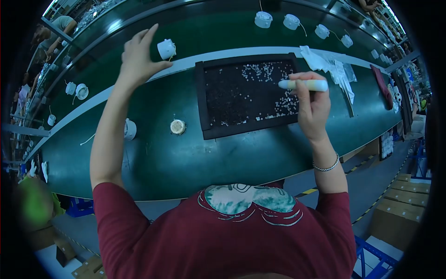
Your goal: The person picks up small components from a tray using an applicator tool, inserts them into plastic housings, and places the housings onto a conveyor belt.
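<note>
My left hand (140, 56) reaches over the green belt with thumb and fingers spread. Just right of its fingers is a white round part (166, 49) with a short yellowish wire, and a gap shows between them. In my right hand (314, 100) is a pale, thick pen-like tool (304, 85), held level above the right side of a black tray (200, 100). Many small white pieces (258, 72) and dark bits lie scattered in that tray. On the green table, left of the tray, stands a small round cream-topped piece (177, 126).
Another white part (130, 129) sits beside my left forearm. More white parts (263, 19) with wires are spaced along the belt. Right of the tray lie white cloth and plastic (341, 76) and a dark red cloth (382, 87). Other people are at the far left and top right.
</note>
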Motion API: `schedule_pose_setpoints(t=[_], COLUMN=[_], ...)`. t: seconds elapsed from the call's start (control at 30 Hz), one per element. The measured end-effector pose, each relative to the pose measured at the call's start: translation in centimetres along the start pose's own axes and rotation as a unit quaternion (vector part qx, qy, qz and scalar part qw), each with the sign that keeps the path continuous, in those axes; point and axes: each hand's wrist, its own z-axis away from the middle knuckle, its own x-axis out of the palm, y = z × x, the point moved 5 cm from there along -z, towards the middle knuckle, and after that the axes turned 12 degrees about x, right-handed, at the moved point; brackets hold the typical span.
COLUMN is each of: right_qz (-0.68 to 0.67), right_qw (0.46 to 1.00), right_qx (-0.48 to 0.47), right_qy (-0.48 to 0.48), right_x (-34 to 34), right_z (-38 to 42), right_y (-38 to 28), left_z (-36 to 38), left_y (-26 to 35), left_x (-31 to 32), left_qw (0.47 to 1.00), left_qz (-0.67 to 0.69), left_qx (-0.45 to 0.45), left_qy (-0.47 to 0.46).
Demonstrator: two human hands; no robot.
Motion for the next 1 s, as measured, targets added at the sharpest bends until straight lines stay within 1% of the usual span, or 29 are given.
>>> schedule_pose_setpoints(t=[0.07, 0.1, 0.13, 0.2, 0.3, 0.37, 0.5, 0.6, 0.63, 0.7, 0.73, 0.83, 0.87, 1.0], right_qz=[-0.025, -0.023, -0.046, -0.063, -0.046, -0.015, 0.045, 0.080, 0.077, 0.086, 0.091, 0.127, 0.131, 0.138], right_qw=[0.999, 0.998, 0.997, 0.996, 0.998, 0.998, 0.999, 0.995, 0.995, 0.994, 0.994, 0.991, 0.991, 0.990], right_qx=[0.035, 0.046, 0.050, 0.056, 0.042, 0.060, 0.026, -0.016, -0.019, -0.020, -0.020, 0.003, 0.003, 0.002], right_qy=[0.023, 0.032, 0.033, 0.034, 0.033, -0.001, 0.011, 0.055, 0.062, 0.064, 0.065, 0.032, 0.031, 0.022], right_x=[-1.5, -2.2, -2.5, -3.0, -2.6, -2.1, -1.2, -1.1, -1.1, -0.6, -0.7, -0.7, -0.7, -0.5], right_z=[-0.2, -0.4, -0.7, -1.0, -1.5, -1.7, -2.0, -1.6, -1.5, -1.1, -1.1, -1.1, -1.1, -1.3], right_y=[1.2, 1.9, 2.5, 3.3, 3.2, 3.2, 3.0, 3.7, 4.0, 3.8, 3.9, 3.9, 3.9, 4.0], left_z=[3.9, 6.0, 8.6, 12.1, 15.8, 16.5, 15.0, 12.5, 11.9, 10.4, 9.7, 8.7, 8.5, 8.8], left_y=[2.5, 3.2, 3.2, 2.8, -0.4, -0.9, 0.2, 1.4, 1.2, 1.9, 2.5, 3.3, 3.6, 3.9], left_x=[-4.8, -6.3, -7.1, -7.8, -6.4, -6.2, -6.7, -5.9, -4.8, -2.8, -1.7, 0.6, 0.6, 0.9], left_qw=[0.995, 0.988, 0.978, 0.951, 0.953, 0.959, 0.971, 0.981, 0.984, 0.985, 0.984, 0.965, 0.970, 0.954], left_qz=[0.030, 0.020, -0.004, -0.042, -0.059, -0.079, -0.093, 0.036, 0.084, 0.117, 0.111, 0.200, 0.186, 0.268], left_qx=[0.060, 0.033, 0.006, -0.051, -0.087, -0.065, -0.037, -0.083, -0.062, -0.040, -0.017, -0.049, -0.021, -0.047], left_qy=[-0.069, -0.150, -0.209, -0.302, -0.284, -0.264, -0.219, -0.172, -0.144, -0.118, -0.142, -0.163, -0.155, -0.125])
